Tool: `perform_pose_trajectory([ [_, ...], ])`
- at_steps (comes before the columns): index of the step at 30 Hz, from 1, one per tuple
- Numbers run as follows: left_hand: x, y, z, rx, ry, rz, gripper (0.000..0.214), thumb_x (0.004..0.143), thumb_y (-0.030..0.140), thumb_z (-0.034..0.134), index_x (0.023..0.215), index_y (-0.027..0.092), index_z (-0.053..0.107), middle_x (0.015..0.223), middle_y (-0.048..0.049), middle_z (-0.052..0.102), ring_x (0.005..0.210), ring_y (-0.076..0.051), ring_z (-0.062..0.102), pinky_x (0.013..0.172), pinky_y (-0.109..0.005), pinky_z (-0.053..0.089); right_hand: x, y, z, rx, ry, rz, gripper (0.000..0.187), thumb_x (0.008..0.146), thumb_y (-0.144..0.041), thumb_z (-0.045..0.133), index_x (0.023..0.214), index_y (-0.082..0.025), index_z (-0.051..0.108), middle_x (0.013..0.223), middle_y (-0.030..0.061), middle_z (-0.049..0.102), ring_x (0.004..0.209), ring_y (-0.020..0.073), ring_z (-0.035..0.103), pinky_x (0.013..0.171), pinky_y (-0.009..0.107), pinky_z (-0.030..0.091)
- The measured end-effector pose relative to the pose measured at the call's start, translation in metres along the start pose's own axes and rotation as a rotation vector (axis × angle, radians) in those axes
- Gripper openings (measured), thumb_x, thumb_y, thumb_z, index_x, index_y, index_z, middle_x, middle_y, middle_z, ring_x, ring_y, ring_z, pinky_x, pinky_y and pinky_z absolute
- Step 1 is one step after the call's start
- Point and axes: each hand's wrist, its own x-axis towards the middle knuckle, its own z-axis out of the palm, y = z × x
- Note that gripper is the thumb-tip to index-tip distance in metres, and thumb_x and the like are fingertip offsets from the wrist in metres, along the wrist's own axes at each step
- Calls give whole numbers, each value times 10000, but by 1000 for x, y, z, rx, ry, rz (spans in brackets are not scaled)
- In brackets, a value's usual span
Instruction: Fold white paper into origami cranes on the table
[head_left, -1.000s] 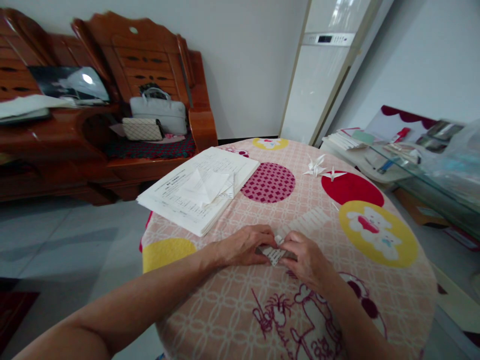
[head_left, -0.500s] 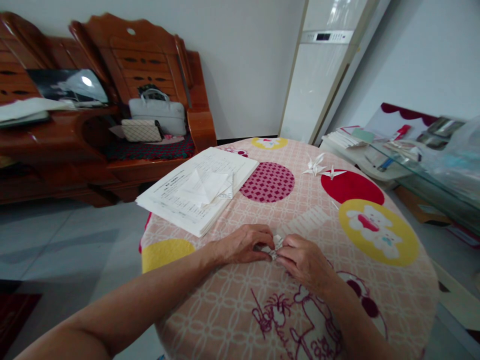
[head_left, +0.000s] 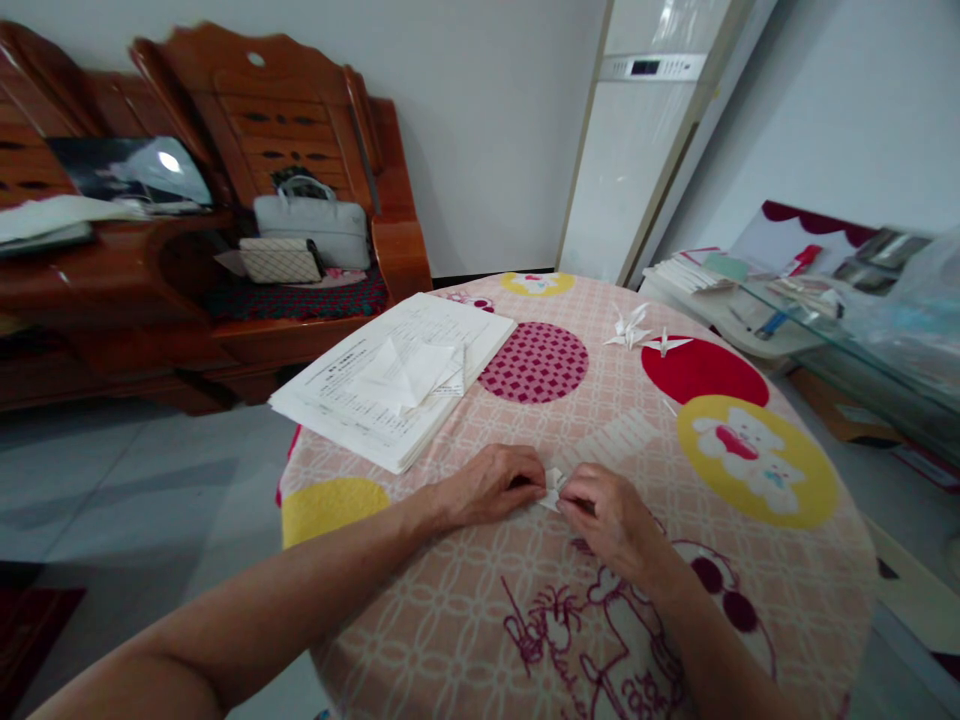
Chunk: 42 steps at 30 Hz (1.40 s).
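"While the cloth-covered round table [head_left: 442, 590] is the largest item on record, what lies on it?"

"Ahead of the left hand [head_left: 499, 485], and further left, a stack of printed sheets [head_left: 337, 415], bearing folded white sheets [head_left: 411, 378]. Well beyond the right hand [head_left: 607, 510], white paper cranes [head_left: 628, 328]."

"And the smallest item?"

"A small folded paper [head_left: 553, 488], between the hands: left fingertips pinch its left side, right thumb and forefinger its right."

"Risks?"

"In my judgement, uneven pull between the two pinches could tear it; a fingertip slipping could set a crease crooked."

"Markings?"

"Printed lines cover the stack's top sheet, too small to read. No brand is legible."
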Motion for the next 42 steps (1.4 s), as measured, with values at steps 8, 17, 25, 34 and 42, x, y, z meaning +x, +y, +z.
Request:
perform_pose_trajectory([
  [8, 6, 2, 2, 15, 38, -108, 96, 832, 205, 602, 784, 132, 641, 777, -23, 625, 750, -129, 562, 685, -219, 404, -1, 9, 4, 249, -98, 239, 143, 769, -225, 591, 678, -146, 668, 553, -23, 593, 519, 107, 510, 494, 204, 323],
  [17, 10, 6, 10, 20, 140, -246, 101, 771, 216, 654, 707, 139, 642, 779, -14, 597, 719, -121, 543, 645, -221, 388, 3, 11, 7, 338, -158, 373, 204, 796, -241, 524, 629, -169, 614, 437, -28, 556, 382, 101, 489, 396, 186, 327],
  [25, 16, 6, 12, 69, 110, -326, 107, 745, 225, 673, 683, 140, 652, 772, -14, 595, 703, -122, 540, 625, -221, 387, 6, 9, 10, 399, -185, 493, 134, 763, -184, 577, 632, -175, 602, 392, -36, 549, 301, 89, 467, 339, 168, 319],
  [34, 16, 3, 14, 88, 125, -328, 113, 743, 241, 672, 684, 146, 662, 778, -16, 612, 699, -122, 548, 624, -221, 390, 6, 5, 7, 291, -137, 468, 89, 749, -183, 606, 662, -174, 622, 411, -22, 571, 352, 102, 502, 394, 188, 330],
  [42, 16, 3, 15, 77, 127, -325, 100, 742, 202, 645, 665, 140, 661, 761, -15, 611, 683, -118, 550, 608, -218, 377, 4, 4, 6, 156, -57, 372, 102, 743, -196, 609, 647, -174, 638, 510, 2, 615, 468, 122, 547, 462, 211, 326],
])
